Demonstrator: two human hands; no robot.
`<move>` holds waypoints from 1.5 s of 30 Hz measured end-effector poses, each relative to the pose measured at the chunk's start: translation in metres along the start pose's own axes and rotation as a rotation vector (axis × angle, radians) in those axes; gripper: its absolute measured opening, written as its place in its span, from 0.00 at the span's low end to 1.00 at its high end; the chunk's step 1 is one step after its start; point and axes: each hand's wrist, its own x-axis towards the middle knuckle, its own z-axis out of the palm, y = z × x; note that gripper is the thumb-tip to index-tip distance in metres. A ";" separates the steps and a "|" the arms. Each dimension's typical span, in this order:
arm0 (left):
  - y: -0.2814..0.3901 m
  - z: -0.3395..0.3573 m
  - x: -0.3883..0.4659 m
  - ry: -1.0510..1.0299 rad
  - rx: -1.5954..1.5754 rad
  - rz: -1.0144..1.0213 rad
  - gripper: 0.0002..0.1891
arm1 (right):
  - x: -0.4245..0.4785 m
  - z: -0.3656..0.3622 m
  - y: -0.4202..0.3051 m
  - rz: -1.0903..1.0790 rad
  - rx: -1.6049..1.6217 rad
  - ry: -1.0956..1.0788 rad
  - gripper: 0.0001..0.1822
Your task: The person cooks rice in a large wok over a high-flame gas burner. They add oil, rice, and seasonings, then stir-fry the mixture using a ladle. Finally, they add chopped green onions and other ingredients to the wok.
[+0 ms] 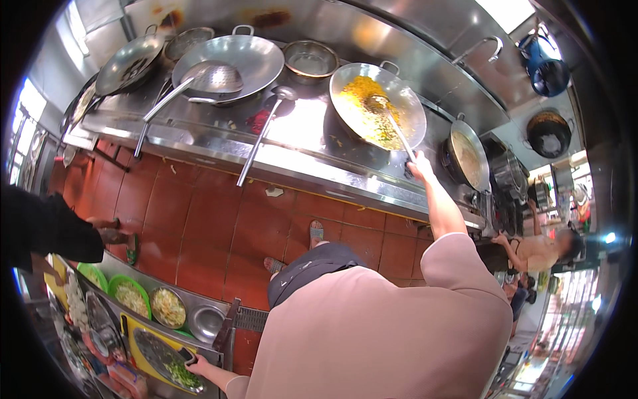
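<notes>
My right hand (421, 167) grips the long handle of a ladle (398, 132). Its bowl rests in a steel wok (413, 109) among yellow, crumbly food (366, 87) with paler and greenish bits. At the lower left, my left hand (199, 365) is closed around a small dark rectangular object (186, 354), too small to identify surely. Just beside that hand lies an oval metal tray (149, 349) with chopped greens (183, 375), on a yellow board (133, 324).
A perforated skimmer (219, 77) lies across another wok (264, 55). A second ladle (259, 139) juts over the steel range's front edge (309, 174). At right stands a wok of pale liquid (466, 152). Co-workers stand left (50, 229) and right (536, 252). Green basins (119, 282) hold shredded vegetables.
</notes>
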 end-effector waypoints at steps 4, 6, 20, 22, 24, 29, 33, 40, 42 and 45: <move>0.015 -0.001 -0.004 0.025 -0.018 -0.245 0.24 | 0.017 0.001 -0.036 -0.223 -0.054 0.159 0.35; 0.012 -0.014 -0.018 -0.042 0.027 -0.289 0.23 | 0.022 0.006 -0.052 -0.344 -0.154 0.196 0.33; -0.337 0.016 -0.513 -1.098 1.225 -0.233 0.30 | -0.094 0.008 0.027 -0.207 0.484 -0.088 0.31; -0.412 0.015 -0.589 -1.314 1.198 -0.307 0.33 | -0.117 -0.022 0.050 -0.430 0.275 0.131 0.31; -0.475 0.020 -0.661 -1.272 1.148 -0.627 0.28 | -0.151 -0.099 0.029 -0.275 0.337 -0.075 0.31; -0.592 0.027 -0.789 -1.280 1.030 -0.904 0.30 | -0.122 -0.170 0.042 -0.335 0.203 -0.250 0.33; -0.593 0.024 -0.842 -1.454 0.827 -1.265 0.36 | -0.060 -0.124 0.035 -0.259 0.082 -0.256 0.35; -0.635 0.035 -0.797 -1.262 0.987 -1.164 0.19 | -0.001 -0.036 0.023 -0.308 0.358 0.036 0.34; -0.638 0.029 -0.812 -1.318 1.177 -0.979 0.19 | 0.001 -0.017 0.024 -0.177 0.358 -0.037 0.36; -0.655 0.037 -0.818 -1.337 1.320 -0.807 0.19 | -0.033 0.000 0.039 -0.261 0.414 -0.017 0.36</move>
